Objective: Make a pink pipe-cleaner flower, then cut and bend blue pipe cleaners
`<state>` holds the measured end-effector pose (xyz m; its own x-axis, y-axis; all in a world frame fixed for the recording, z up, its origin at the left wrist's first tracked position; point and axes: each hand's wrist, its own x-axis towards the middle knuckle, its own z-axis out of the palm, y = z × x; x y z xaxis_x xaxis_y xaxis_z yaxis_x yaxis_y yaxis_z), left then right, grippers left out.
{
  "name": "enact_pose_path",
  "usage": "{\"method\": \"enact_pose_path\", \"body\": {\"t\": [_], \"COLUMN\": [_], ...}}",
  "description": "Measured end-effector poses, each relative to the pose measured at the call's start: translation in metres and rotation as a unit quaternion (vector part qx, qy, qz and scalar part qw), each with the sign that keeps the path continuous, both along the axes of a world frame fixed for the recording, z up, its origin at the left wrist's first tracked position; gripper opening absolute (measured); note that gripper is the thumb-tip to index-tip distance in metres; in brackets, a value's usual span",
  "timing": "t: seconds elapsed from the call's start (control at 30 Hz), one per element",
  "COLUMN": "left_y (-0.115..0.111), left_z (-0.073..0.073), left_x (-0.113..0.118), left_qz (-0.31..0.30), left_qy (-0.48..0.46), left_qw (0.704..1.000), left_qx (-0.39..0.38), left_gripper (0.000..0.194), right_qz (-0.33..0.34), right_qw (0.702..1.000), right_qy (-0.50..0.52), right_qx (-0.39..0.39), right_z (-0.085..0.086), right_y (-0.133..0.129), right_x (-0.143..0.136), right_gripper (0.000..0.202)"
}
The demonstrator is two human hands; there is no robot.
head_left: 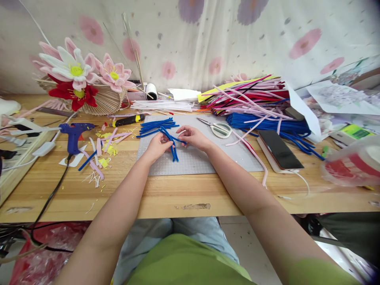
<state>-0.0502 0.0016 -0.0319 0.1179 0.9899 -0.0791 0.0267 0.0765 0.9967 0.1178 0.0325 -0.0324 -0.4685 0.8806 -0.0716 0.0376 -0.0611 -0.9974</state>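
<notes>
My left hand (157, 147) is closed around a few short blue pipe cleaners (174, 153), which cross one another and stick out past the fingers. The fingertips of my right hand (194, 137) pinch the end of one blue pipe cleaner that points to the right. Both hands are over a grey cutting mat (196, 166). Just behind them on the mat lies a pile of cut blue pipe cleaners (157, 125). Scissors (221, 130) with pale handles rest to the right of my right hand.
A blue glue gun (74, 136) stands at left by pink and yellow scraps (107, 152). Behind are a utility knife (128, 120) and fuzzy flowers (75, 71). To the right lie bundled blue pipe cleaners (267, 123), a phone (280, 149) and a plastic tub (353, 164).
</notes>
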Motion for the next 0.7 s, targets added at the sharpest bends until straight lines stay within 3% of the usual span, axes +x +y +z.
{"method": "enact_pose_path", "body": {"t": [0.17,0.27,0.5,0.7], "left_y": [0.000,0.001,0.000,-0.001], "left_z": [-0.003,-0.004,0.000,0.002], "left_x": [0.001,0.001,0.001,0.001], "left_qz": [-0.001,-0.001,-0.010,-0.002], "left_qy": [0.031,0.029,-0.028,-0.094], "left_qw": [0.999,0.999,0.999,0.996], "left_qx": [0.035,0.044,0.011,-0.002], "left_gripper": [0.023,0.027,0.019,0.022], "right_qz": [0.018,-0.006,-0.043,-0.047], "right_qw": [0.999,0.998,0.996,0.998], "right_qy": [0.008,0.003,-0.011,-0.020], "right_qx": [0.047,0.058,0.074,0.043], "right_z": [0.001,0.001,0.000,-0.003], "right_y": [0.000,0.001,-0.001,-0.004], "right_x": [0.002,0.001,-0.005,-0.010], "right_gripper": [0.035,0.031,0.011,0.012]}}
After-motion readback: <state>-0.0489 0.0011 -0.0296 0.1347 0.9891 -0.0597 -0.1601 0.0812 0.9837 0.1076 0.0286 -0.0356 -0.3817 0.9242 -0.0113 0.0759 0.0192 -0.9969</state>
